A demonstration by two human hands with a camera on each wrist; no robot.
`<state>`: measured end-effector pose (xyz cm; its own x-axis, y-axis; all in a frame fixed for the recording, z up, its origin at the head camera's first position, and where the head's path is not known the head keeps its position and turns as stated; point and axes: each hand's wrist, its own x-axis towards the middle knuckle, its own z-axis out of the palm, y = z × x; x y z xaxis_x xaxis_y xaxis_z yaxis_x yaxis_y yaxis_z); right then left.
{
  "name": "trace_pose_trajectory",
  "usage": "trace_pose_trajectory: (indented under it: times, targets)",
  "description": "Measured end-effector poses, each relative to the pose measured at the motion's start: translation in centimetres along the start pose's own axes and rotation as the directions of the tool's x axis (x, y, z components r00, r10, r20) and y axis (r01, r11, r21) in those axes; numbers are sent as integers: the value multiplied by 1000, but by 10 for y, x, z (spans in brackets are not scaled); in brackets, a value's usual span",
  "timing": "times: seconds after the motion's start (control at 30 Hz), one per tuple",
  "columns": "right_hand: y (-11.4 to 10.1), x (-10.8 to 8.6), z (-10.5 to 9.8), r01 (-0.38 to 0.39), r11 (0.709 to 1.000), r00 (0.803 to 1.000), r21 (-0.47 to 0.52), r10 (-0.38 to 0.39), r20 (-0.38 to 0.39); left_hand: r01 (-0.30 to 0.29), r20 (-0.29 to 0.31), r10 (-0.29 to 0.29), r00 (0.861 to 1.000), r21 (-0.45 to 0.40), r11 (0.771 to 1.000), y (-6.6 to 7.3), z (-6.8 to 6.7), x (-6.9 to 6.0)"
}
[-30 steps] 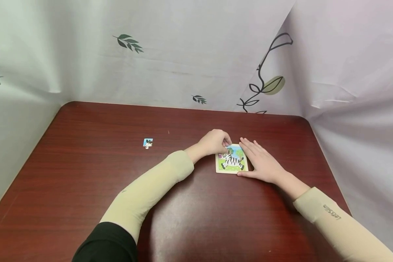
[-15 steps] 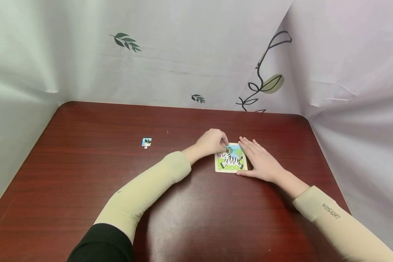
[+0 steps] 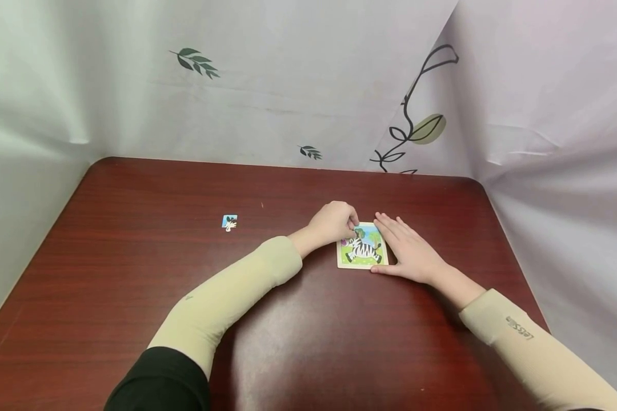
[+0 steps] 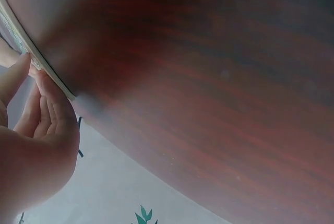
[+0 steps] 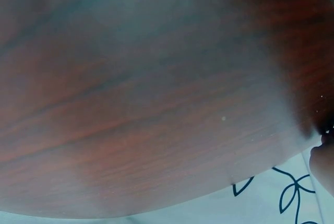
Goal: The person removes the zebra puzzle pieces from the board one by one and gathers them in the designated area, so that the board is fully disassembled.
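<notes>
A square zebra puzzle board lies flat on the table, its upper left corner covered by my left hand. The left wrist view shows curled fingers and the thumb of my left hand pinching at the edge of the board; whether a small piece is between them is hidden. My right hand rests along the right side with straight fingers, thumb at the lower right corner. Only part of the right hand enters the right wrist view. A loose puzzle piece lies to the left of both hands.
The dark red table has rounded far corners. Behind it and at both sides hangs a pale curtain with leaf prints. A beige sleeve covers each forearm.
The head view has shifted very slightly. Both hands keep their places at the board, and the loose piece has not moved on the table.
</notes>
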<state>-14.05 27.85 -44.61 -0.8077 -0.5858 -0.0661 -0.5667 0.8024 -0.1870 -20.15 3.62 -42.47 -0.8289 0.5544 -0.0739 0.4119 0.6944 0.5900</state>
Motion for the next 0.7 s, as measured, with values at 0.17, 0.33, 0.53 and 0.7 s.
trace_pose_trajectory:
  times: [0.17, 0.33, 0.53, 0.7]
  targets:
    - [0, 1, -1, 2, 1000, 1000, 1, -2, -1, 11, 2, -11, 1000, -2, 1000, -1, 0, 1]
    - [0, 0, 0, 7, 1000, 1000, 2, -7, -5, 23, 18, -22, 1000, -9, 1000, -3, 1, 4]
    - [0, 0, 1, 3, 1000, 1000, 8, -3, -3, 20, 49, -20, 999, -3, 1000, -3, 1, 6]
    - [1, 0, 1, 2, 1000, 1000, 10, -2, -6, 15, 44, -16, 999, 20, 1000, -1, -1, 4]
